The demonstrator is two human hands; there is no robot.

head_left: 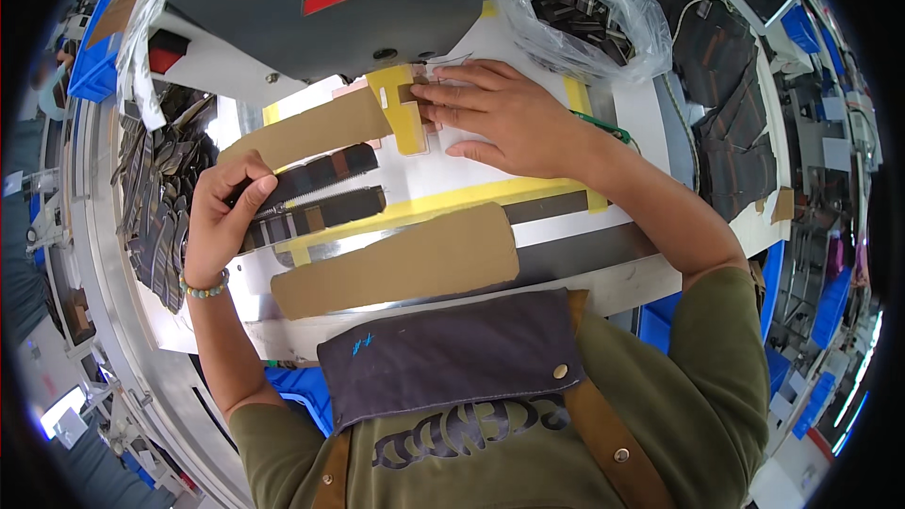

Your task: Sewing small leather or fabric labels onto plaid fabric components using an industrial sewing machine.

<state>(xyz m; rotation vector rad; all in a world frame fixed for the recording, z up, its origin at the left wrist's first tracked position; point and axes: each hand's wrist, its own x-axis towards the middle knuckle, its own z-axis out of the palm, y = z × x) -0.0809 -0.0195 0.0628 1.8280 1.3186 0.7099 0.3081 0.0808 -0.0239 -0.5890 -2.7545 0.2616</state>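
My left hand (224, 212) is closed, thumb against curled fingers, at the left end of a dark striped fabric piece (330, 170). A second dark striped strip (325, 214) lies just below it, its left end partly behind that hand. My right hand (514, 118) lies flat with fingers stretched out, palm down on the white work surface. Its fingertips rest beside a yellow template (401, 113), over a bit of dark fabric mostly hidden under them. A long brown cardboard piece (306, 129) reaches from my left hand to the yellow template.
A grey machine head (330, 14) with a red emblem overhangs the far side. Another cardboard piece (396, 261) lies at the near edge. Dark fabric pieces (160, 198) pile up at left; a clear plastic bag (650, 24) of dark pieces stands far right, beside draped dark fabric (731, 123).
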